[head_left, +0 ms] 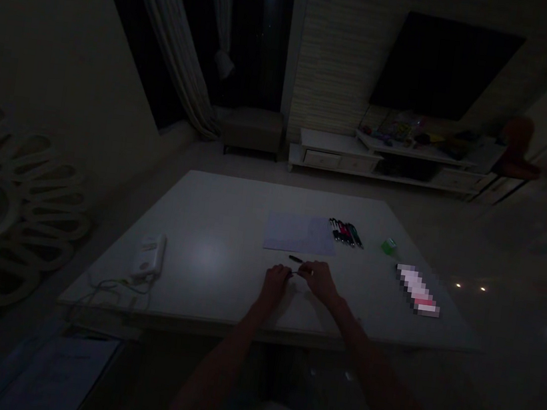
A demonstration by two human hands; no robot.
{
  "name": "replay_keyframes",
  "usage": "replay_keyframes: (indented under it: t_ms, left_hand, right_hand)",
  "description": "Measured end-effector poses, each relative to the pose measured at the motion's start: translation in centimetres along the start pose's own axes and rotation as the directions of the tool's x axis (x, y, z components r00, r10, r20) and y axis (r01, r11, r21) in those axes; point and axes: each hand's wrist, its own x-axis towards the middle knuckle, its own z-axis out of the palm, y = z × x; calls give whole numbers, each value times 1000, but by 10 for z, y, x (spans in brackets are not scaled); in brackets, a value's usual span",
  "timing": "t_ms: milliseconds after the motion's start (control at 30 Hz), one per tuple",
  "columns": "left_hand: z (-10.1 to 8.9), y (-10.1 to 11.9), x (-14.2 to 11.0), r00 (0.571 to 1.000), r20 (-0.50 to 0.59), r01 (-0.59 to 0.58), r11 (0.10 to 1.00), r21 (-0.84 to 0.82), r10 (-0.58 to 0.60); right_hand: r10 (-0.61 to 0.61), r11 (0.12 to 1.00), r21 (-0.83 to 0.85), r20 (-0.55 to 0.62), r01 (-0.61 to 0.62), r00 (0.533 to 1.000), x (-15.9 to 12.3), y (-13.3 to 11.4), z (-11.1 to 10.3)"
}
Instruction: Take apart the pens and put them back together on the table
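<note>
My left hand and my right hand are close together low over the white table, both with closed fingers. Between their fingertips runs a thin pen part, gripped at either end; the dim light hides its detail. Just beyond it lies a short black pen piece. A white sheet of paper is flat on the table past my hands. Several pens are lined up at the paper's right edge.
On the right are a small green container and a phone with a lit, blurred screen. A white power strip with cables sits at the left. The room is dark; a TV cabinet stands beyond the table.
</note>
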Motion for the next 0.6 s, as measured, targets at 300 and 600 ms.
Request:
replay_keyframes:
  t_ms: [300,600]
  left_hand:
    - [0,2,-2,998,-26,-59,998,8,59]
    - [4,-2,-4,996,18,-86,983,165,84]
  right_hand:
    - [156,924,321,177,-207,972,13,2,-11]
    - [173,912,334,212,-238,962,21,3,-3]
